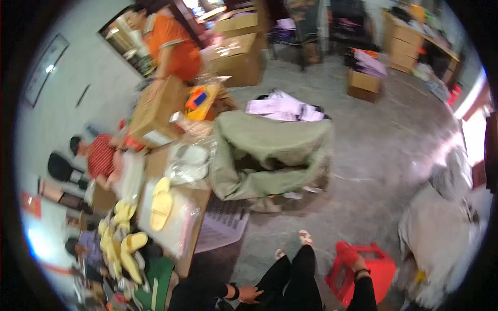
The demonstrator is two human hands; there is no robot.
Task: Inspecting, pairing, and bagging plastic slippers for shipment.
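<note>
My only view looks from the head, down and forward, past the near left hand [251, 294] to the floor [365, 142] beyond it.

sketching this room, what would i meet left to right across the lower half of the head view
Yellow slippers → left hand → red stool, with the right hand at it → grey sacks.

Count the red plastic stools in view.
1: the red stool at the lower right, by your right hand. Any others stacked beneath it may be hidden.
</note>
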